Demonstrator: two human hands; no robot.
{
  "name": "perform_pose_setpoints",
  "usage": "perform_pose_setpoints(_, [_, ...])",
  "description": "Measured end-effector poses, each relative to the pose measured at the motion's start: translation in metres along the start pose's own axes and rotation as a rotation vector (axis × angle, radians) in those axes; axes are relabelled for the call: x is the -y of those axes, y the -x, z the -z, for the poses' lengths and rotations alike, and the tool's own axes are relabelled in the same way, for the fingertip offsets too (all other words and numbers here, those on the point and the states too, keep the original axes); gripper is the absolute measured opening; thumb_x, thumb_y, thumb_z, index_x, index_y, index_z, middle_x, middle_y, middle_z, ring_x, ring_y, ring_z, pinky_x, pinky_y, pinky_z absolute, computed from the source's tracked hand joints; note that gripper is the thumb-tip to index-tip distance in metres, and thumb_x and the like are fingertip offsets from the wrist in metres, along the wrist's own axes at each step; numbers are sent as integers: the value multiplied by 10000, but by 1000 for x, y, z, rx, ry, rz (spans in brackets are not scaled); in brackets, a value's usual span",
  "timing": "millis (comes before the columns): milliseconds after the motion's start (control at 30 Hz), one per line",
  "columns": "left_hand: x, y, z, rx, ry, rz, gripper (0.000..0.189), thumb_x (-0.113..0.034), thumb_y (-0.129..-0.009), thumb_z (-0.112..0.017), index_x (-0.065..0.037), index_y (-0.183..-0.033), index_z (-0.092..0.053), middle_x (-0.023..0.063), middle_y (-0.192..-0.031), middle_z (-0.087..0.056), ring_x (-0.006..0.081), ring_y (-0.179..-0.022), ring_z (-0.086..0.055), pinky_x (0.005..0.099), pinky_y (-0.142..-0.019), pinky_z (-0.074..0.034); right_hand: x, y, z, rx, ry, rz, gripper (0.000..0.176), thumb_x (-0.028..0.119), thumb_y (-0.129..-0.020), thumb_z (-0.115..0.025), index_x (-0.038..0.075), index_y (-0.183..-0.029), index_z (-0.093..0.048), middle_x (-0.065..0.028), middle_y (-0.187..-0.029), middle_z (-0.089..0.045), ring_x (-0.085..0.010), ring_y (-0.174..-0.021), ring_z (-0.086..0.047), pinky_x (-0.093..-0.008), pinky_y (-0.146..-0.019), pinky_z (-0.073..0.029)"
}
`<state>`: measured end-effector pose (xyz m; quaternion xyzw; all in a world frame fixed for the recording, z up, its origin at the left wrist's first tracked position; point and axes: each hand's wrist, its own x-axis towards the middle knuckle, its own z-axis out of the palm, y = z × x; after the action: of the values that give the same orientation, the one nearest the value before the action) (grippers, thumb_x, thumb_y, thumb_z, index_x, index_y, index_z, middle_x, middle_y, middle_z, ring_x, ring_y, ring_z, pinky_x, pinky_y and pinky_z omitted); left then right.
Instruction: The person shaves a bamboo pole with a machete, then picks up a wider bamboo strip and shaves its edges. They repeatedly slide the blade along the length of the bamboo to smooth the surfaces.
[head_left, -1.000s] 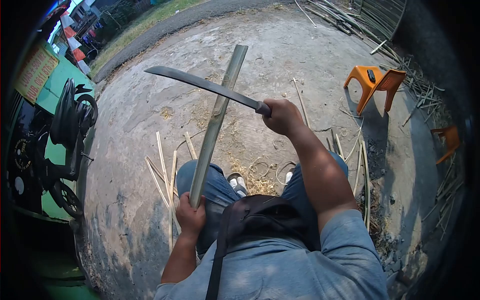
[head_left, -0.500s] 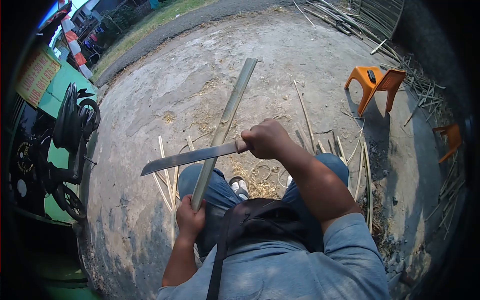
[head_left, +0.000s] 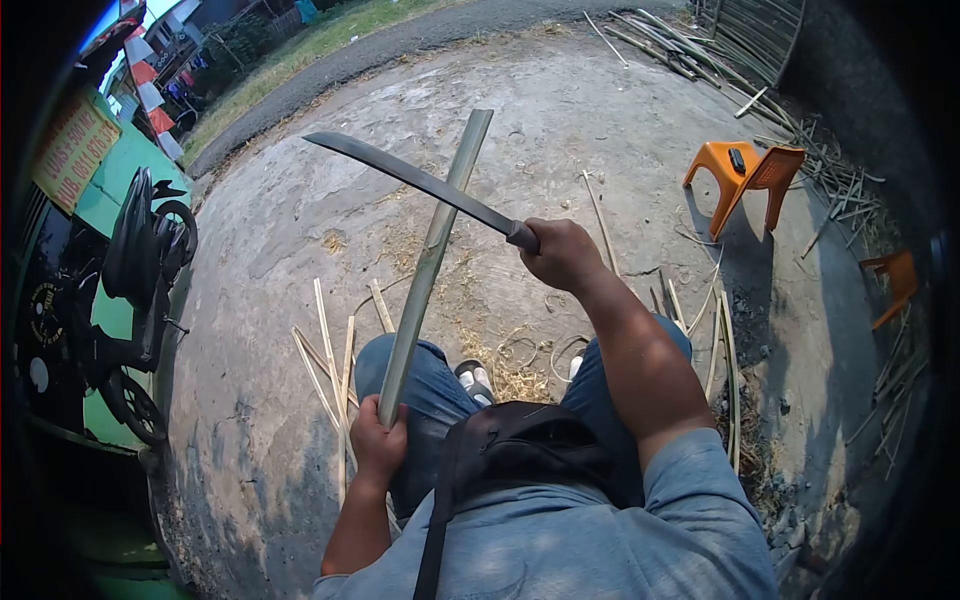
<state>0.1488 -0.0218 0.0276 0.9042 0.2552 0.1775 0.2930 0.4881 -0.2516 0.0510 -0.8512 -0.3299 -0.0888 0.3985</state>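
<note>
A long pale-green bamboo strip (head_left: 420, 290) slants up and away from my left hand (head_left: 378, 440), which is closed round its lower end near my left knee. My right hand (head_left: 562, 254) grips the handle of a machete (head_left: 420, 181). Its long dark blade points up and to the left and crosses the upper part of the strip. Whether blade and strip touch cannot be told. Pale shavings (head_left: 520, 380) lie on the ground between my feet.
Split bamboo strips (head_left: 322, 350) stand beside my left leg, and others (head_left: 729, 370) beside my right. An orange plastic chair (head_left: 735, 180) holds a small black object. A motorcycle (head_left: 140, 270) is at the left. Bamboo poles (head_left: 690, 50) lie at the upper right.
My right hand has moved up and to the right. The blade has swung from low across the strip to its upper part. The strip has tilted slightly more upright; my left hand has hardly moved.
</note>
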Motion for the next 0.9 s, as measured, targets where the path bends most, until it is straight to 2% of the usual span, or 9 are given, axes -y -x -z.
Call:
perform_pose_setpoints(100, [3,1,-3,-26,-24,-20,305,-274,-932,-782,-35,-1057,-640,194,-832,-703,416,-792,-708,483,-706,-532,17,4,-5,149,151,119,100,257,-877,-705,162,-900,-724,-133,-814,-733,-383,-791,-726,-513,-719,-575])
perform_pose_setpoints(200, [2,2,-4,-45,-49,-37,308,-275,-930,-784,-37,-1060,-639,199,-843,-704,425,-795,-706,490,-706,-531,31,12,-14,247,227,314,101,251,-819,-728,156,-835,-701,-104,-733,-710,-356,-734,-724,-493,-667,-553])
perform_pose_setpoints(300, [3,3,-6,-54,-71,-52,314,-275,-926,-787,-37,-1070,-641,207,-860,-706,438,-804,-702,498,-709,-530,35,12,-15,214,304,395,93,254,-803,-727,166,-817,-698,-86,-715,-701,-338,-717,-723,-475,-666,-550])
perform_pose_setpoints(433, [7,7,-11,-112,-88,-58,331,-279,-920,-792,-36,-1085,-641,215,-876,-707,453,-816,-697,512,-717,-529,6,0,-13,70,282,192,87,246,-827,-711,162,-820,-693,-114,-741,-706,-353,-734,-726,-495,-706,-573])
perform_pose_setpoints(500, [5,8,-12,-122,-79,-62,336,-281,-920,-791,-32,-1086,-640,219,-876,-705,457,-821,-696,516,-720,-528,-5,-6,-6,-18,125,-17,81,227,-873,-694,181,-916,-744,-136,-814,-736,-375,-780,-728,-498,-724,-589])
perform_pose_setpoints(567, [5,5,-11,-122,-78,-64,339,-283,-921,-789,-29,-1086,-638,222,-875,-703,459,-823,-695,518,-720,-527,-19,-7,-10,-73,-36,-38,69,205,-881,-710,140,-895,-726,-157,-791,-721,-391,-753,-714,-494,-684,-573])
perform_pose_setpoints(667, [6,6,-9,-93,-79,-48,337,-285,-925,-785,-26,-1081,-636,222,-873,-701,458,-822,-694,517,-720,-526,-7,-3,-4,32,16,-100,109,223,-880,-687,194,-956,-760,-146,-849,-743,-378,-822,-730,-495,-754,-593])
perform_pose_setpoints(800, [4,5,-11,-83,-70,-15,327,-280,-926,-783,-29,-1072,-634,221,-871,-700,459,-819,-692,515,-718,-525,24,6,-2,216,99,-31,137,227,-873,-678,192,-986,-748,-131,-902,-753,-372,-870,-732,-508,-776,-587])
perform_pose_setpoints(900, [6,4,-12,-93,-89,-46,323,-276,-924,-784,-31,-1070,-633,220,-871,-698,458,-818,-691,514,-716,-523,33,12,-15,314,202,245,101,239,-840,-693,157,-896,-710,-115,-815,-730,-351,-821,-732,-499,-728,-571])
